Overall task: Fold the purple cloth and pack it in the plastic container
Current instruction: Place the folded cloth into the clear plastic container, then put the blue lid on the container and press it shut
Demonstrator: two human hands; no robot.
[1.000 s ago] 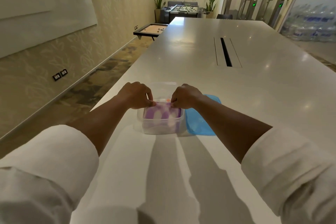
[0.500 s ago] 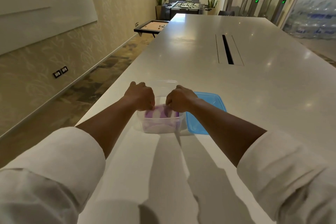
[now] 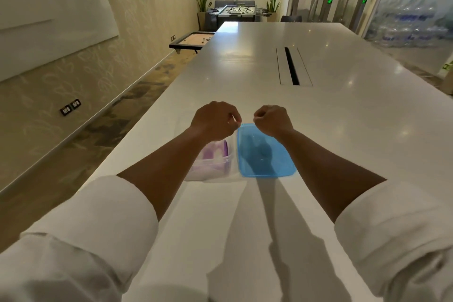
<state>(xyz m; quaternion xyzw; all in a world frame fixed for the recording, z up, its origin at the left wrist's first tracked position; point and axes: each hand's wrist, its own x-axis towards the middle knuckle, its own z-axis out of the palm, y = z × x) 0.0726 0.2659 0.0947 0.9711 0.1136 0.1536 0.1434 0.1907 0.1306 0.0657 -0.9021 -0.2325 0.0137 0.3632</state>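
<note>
Both hands, left hand (image 3: 215,119) and right hand (image 3: 274,119), have lifted off the one clear plastic container (image 3: 215,163) holding one folded purple cloth (image 3: 217,154), fingers curled closed on nothing; one flat blue plastic lid (image 3: 264,154) lies beside it on the white desk (image 3: 343,117).

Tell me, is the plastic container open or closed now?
Open. The blue lid lies flat on the table beside the plastic container, and purple cloth shows inside.
</note>
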